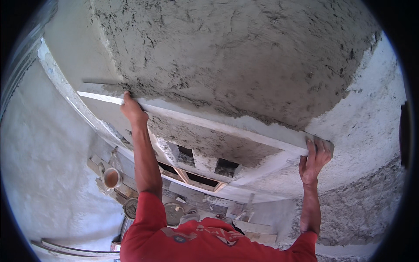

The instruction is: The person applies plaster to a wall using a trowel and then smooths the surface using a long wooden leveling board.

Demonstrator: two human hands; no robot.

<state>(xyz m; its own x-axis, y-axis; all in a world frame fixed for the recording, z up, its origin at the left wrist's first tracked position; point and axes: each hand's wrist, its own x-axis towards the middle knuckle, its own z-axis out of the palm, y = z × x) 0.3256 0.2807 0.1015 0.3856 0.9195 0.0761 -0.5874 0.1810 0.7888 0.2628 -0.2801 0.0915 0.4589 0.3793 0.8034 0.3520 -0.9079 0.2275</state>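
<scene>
A long, pale plasterer's straightedge [209,122] lies across a wall of wet grey plaster [227,56], its left end higher than its right. My left hand [133,111] is closed round it toward its left end. At the right end, my right hand [316,159] grips it, fingers bent over the edge. Wet mortar has gathered along the bar's upper edge. The plaster above is rough and ridged; to the upper left a strip [72,48] looks smoother. Both arms reach up and apart.
Below the bar, the wall has two square holes [227,167] and a wood-framed opening [190,177]. Down at the lower left, a mug-like container [111,178] of brownish liquid stands on planks [124,191], near a round bucket [130,208]. Rough unplastered wall [358,209] lies to the right.
</scene>
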